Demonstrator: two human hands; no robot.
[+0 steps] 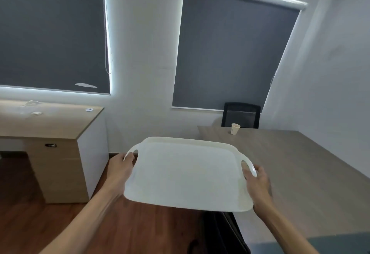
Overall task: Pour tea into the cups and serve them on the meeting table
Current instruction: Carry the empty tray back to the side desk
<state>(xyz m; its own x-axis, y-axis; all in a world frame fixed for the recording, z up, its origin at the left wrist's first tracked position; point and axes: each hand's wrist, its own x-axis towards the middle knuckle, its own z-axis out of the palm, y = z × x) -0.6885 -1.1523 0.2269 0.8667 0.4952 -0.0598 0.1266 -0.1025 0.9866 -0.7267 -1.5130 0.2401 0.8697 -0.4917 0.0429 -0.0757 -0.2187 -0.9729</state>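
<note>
Bare white tray (186, 173) carried level by its handles, left grip (120, 168) and right grip (257, 181) both closed on it. One cup (235, 128) served, far end of counter (300, 163).

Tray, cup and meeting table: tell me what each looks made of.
Tray: likely plastic, matte white, with moulded one-piece handles and rounded rim.
Cup: probably paper, cream, thin tapered disposable shape.
Meeting table: looks like wood-grain laminate, grey-brown, matte with faint streaks; solid wood can't be ruled out.
</note>
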